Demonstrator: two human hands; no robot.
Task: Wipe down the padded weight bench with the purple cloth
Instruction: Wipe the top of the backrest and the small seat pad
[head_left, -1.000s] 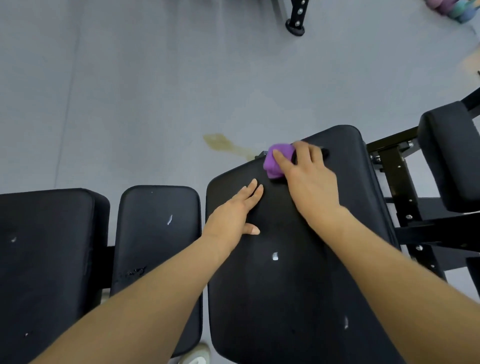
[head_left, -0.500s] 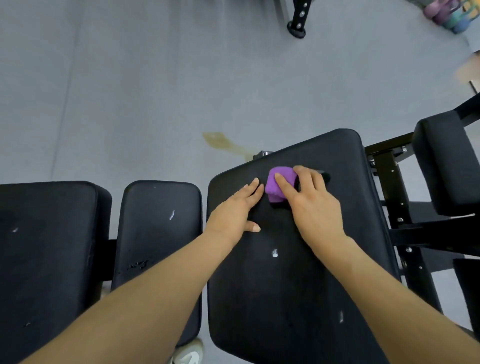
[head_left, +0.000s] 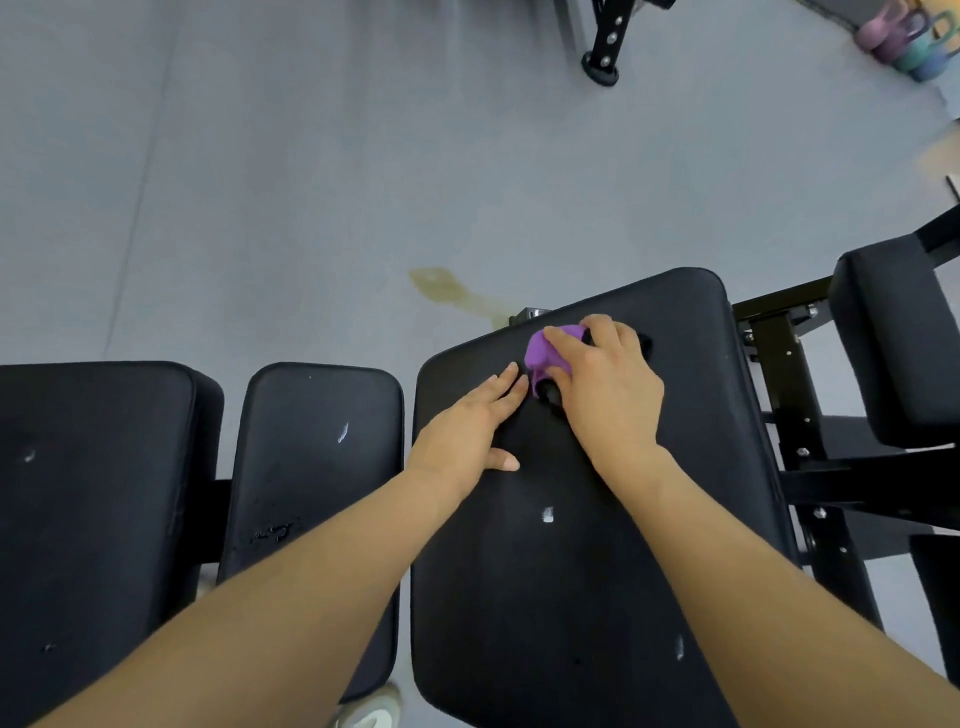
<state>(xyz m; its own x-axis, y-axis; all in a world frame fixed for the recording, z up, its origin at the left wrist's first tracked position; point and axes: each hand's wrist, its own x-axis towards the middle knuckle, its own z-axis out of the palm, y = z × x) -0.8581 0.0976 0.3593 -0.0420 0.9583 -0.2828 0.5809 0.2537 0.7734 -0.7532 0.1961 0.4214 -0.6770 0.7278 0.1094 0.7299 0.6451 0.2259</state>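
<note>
Head view: right hand (head_left: 605, 387) grips bunched purple cloth (head_left: 546, 353) at far end of bench pad (head_left: 597, 571), left hand (head_left: 470, 431) flat and empty just left of it; pad's long axis runs near-far, unwiped length lies nearer

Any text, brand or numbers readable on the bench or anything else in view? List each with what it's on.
None readable. The bench pad shows only white scuffs, no logo. The purple cloth under the right hand is plain. The kettlebells at top right are too blurred to show any markings.
</note>
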